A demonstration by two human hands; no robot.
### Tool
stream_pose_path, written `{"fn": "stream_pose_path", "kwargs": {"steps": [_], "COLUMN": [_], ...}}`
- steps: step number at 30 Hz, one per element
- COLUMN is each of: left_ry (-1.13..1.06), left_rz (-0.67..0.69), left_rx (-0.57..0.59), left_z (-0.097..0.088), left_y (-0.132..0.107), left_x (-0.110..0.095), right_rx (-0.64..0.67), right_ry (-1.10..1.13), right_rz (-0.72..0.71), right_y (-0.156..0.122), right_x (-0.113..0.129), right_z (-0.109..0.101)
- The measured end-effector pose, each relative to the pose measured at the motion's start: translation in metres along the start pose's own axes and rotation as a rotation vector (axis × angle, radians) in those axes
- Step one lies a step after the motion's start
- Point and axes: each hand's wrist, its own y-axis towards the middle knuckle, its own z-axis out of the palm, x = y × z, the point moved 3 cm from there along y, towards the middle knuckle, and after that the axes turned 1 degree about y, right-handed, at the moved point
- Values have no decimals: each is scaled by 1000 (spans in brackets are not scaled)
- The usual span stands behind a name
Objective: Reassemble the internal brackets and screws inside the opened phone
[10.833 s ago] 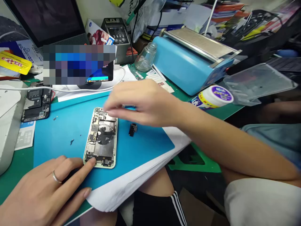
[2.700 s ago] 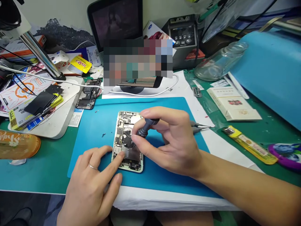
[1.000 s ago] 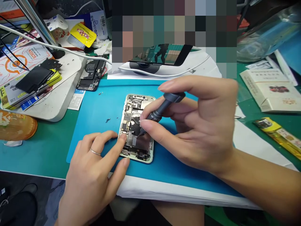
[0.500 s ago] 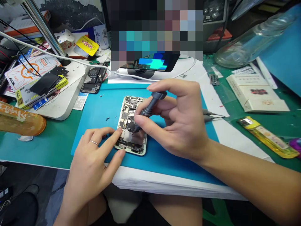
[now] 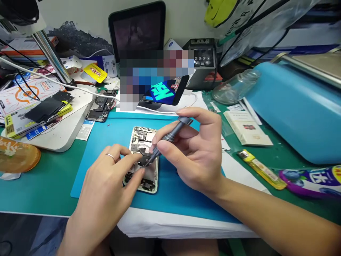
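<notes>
An opened phone (image 5: 153,179) lies on a blue mat (image 5: 106,185), its circuit boards and inner parts exposed. My right hand (image 5: 198,154) is closed around a dark grey screwdriver (image 5: 173,133), index finger on its cap. The driver slants down to the left, its tip over the phone's middle near a dark, flat part (image 5: 144,159). At the phone's left side is my left hand (image 5: 110,181), with a ring on one finger. Its thumb and index fingertip are apart, either side of the driver's tip; whether they touch the dark part I cannot tell.
Behind the mat stand a lit phone (image 5: 162,94) and a dark screen (image 5: 138,30). Another opened phone (image 5: 101,106) lies by the white lamp base (image 5: 77,117). At right are a glass jar (image 5: 234,87), a cigarette box (image 5: 247,128), a yellow strip-shaped item (image 5: 262,169) and a purple packet (image 5: 311,181).
The camera view has tilted up and turned right. My left thumb and index finger have moved from the phone's lower left edge inward to the driver's tip. The screwdriver stays in my right hand.
</notes>
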Motion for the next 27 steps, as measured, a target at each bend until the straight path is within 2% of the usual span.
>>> {"fn": "stream_pose_path", "kwargs": {"steps": [6, 12, 18, 27], "left_ry": [-37, -13, -26, -49], "left_rz": [63, 67, 66, 47], "left_rx": [-5, -31, -35, -61], "left_z": [8, 8, 8, 8], "left_y": [-5, -6, -4, -4], "left_x": [5, 6, 3, 3], "right_rx": [-2, 37, 32, 38], "right_ry": [-55, -79, -157, -88], "right_rz": [-14, -126, -63, -103], "right_y": [0, 2, 2, 2], "right_x": [1, 1, 2, 2], "right_z": [3, 3, 1, 2]}}
